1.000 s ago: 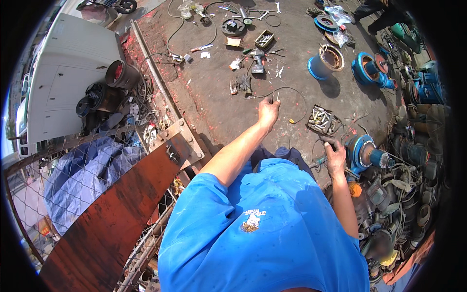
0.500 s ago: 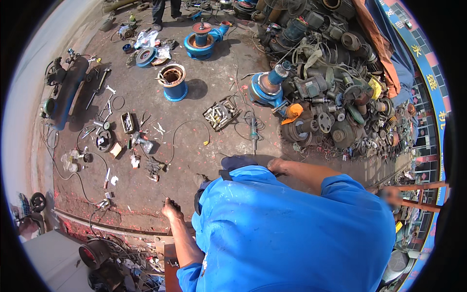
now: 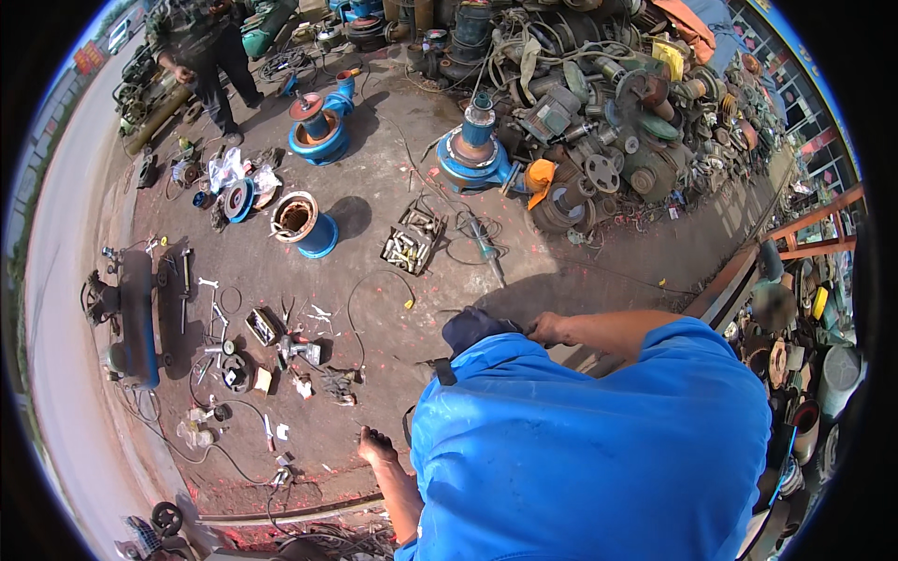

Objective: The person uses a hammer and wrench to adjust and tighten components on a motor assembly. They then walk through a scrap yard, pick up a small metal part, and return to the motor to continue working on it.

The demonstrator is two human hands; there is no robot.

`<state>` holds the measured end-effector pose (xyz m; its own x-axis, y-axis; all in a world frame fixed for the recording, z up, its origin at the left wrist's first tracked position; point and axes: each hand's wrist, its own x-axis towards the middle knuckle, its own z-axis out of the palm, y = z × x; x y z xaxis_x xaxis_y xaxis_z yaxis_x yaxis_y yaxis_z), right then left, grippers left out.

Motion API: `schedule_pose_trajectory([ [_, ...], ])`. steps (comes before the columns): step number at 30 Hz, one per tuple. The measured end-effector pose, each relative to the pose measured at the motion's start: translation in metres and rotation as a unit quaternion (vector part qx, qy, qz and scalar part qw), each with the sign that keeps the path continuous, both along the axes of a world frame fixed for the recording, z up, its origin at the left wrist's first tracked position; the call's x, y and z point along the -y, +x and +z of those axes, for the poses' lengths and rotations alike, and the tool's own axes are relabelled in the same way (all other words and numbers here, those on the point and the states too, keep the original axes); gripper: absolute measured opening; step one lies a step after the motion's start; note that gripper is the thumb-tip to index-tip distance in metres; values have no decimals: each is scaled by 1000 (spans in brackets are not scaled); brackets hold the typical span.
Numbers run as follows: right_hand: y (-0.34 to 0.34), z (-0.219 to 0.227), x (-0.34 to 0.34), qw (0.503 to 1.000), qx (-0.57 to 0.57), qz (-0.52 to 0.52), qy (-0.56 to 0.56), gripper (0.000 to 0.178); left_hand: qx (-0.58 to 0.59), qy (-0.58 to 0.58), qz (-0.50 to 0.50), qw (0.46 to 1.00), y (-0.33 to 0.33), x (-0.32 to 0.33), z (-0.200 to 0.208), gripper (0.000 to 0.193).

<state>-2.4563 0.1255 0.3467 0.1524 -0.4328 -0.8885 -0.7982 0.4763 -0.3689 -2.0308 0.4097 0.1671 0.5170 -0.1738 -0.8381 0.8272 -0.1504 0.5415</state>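
Note:
Beyond my blue shirt my left hand hangs low over the ground, its fingers curled. A small thin tip shows at its fingers, too small to name. My right hand is beside my dark trousers, its fingers mostly hidden. Loose hand tools lie on the ground past my left hand, among them a pair of dirty gloves and a grey power drill. Farther ahead lies a teal long-bodied power tool with its cord, beside a box of metal parts.
A blue motor housing and blue pump parts stand ahead. Piled motors and scrap fill the far right. A blue tank compressor stands left. Another person stands at the far left. Cords cross the ground.
My view has turned, bringing more of the road and the other person into sight at left, and more parts at right. Both hands keep much the same pose.

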Motion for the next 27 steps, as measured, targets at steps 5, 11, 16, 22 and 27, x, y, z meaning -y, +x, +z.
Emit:
schedule_pose_trajectory([
  [5, -26, -47, -24, 989, 66, 25, -129, 39, -3, -3, -40, 999, -4, 21, 2, 13],
  [11, -4, 12, -27, 876, -43, 360, -318, 34, 10, -13, -72, 997, 3, 35, 27, 15],
  [16, 9, -6, -18, 812, -12, 450, -371, 39, 37, 24, -88, 995, 7, 49, 45, 19],
  [22, 30, -41, -10, 752, -11, 419, -509, 41, 35, 23, -80, 996, 9, 24, 49, 19],
  [27, 47, -25, -6, 698, -46, 505, -505, 30, 46, 39, -51, 997, 6, 15, 45, 17],
])
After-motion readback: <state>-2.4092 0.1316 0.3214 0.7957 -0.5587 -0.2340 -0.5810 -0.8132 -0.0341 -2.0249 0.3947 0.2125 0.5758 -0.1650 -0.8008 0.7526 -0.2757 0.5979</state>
